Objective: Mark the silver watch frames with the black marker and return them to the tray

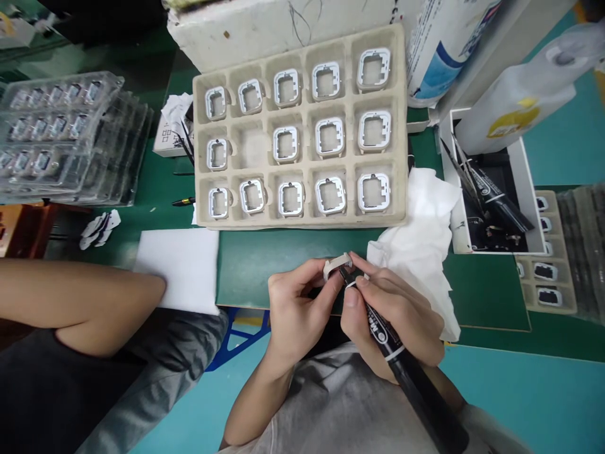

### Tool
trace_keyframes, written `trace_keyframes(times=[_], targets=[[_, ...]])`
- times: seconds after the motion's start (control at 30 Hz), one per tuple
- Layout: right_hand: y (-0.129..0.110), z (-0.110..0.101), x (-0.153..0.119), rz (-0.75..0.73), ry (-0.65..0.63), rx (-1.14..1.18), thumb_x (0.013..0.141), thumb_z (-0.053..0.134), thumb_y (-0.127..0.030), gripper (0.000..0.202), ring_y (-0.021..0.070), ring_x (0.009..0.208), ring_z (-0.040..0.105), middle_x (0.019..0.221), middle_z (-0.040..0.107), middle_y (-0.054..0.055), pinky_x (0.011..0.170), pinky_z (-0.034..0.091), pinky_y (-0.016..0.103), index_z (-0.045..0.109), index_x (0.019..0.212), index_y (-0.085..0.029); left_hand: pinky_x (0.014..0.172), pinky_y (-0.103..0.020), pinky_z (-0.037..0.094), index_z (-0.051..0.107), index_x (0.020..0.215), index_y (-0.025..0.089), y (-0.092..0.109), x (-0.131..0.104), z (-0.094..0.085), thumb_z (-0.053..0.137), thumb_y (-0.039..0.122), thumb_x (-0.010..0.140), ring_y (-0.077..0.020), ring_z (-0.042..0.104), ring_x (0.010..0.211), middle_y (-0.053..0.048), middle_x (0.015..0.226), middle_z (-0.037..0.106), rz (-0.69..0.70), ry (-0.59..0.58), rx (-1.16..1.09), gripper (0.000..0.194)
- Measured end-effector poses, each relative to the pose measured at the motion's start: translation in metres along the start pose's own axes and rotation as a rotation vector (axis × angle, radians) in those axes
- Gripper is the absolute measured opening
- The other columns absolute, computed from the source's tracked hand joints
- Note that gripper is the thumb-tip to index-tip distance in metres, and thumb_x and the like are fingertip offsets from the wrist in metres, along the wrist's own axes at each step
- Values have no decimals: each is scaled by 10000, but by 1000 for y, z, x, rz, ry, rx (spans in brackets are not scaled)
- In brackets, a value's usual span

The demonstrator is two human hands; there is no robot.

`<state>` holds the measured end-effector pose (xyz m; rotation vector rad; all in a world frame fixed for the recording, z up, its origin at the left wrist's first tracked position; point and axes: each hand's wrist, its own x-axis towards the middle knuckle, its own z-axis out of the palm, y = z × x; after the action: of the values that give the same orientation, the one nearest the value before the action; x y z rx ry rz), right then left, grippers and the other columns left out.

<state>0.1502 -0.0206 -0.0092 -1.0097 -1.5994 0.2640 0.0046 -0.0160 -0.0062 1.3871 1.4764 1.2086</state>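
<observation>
My left hand [295, 309] pinches a small white square frame [336, 264] near the table's front edge. My right hand [392, 315] grips a black marker [406, 366] like a pen, its tip touching the frame. Beyond my hands lies a beige pulp tray [302, 217] with several pockets, each holding a white frame [373, 192]. One pocket [253, 148] in the middle row stands bare.
A crumpled white cloth [420, 239] lies right of my hands. A white sheet [182, 268] lies to the left, with another person's forearm [80, 293] by it. Clear plastic trays [61, 135] are stacked far left. A white box [491, 195] with tools stands at right.
</observation>
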Motion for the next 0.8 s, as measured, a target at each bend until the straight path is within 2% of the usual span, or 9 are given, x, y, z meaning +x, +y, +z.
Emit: trace_keyframes(times=[0.1,0.27,0.47,0.67,0.8], targets=[[-1,0,0,-14,-9,9,1032,764,62,172,322,1092,892,874,819,103,975,813,394,753,1157,-56,555,-157,508,884,867,177,0,0,0,901,179,948,-82,594,559,38,663,747,30,-9,9,82],[-1,1,1,54,21,69,1060,747,33,126,275,1031,895,931,833,105,986,803,367,767,1113,-80,576,-169,526,874,875,175,-1,-1,-2,898,226,971,-95,584,580,26,668,739,1,2,-31,112],[-1,1,0,-57,-25,19,1064,735,30,114,301,990,891,876,813,135,997,817,418,753,1162,-25,564,-142,484,784,813,174,-1,0,-3,900,149,921,-72,521,564,56,642,667,27,-36,-55,160],[-2,4,0,32,49,72,1028,748,73,174,257,955,889,929,838,113,961,812,375,766,1120,-74,565,-145,478,797,824,176,-1,0,-1,896,118,911,-73,523,571,56,651,681,48,-17,-55,144],[-2,4,0,14,22,54,1018,757,79,188,277,1016,898,953,851,124,968,807,362,769,1130,-71,555,-147,464,775,796,178,0,0,-1,896,127,912,-71,506,566,61,641,658,39,-21,-55,175]])
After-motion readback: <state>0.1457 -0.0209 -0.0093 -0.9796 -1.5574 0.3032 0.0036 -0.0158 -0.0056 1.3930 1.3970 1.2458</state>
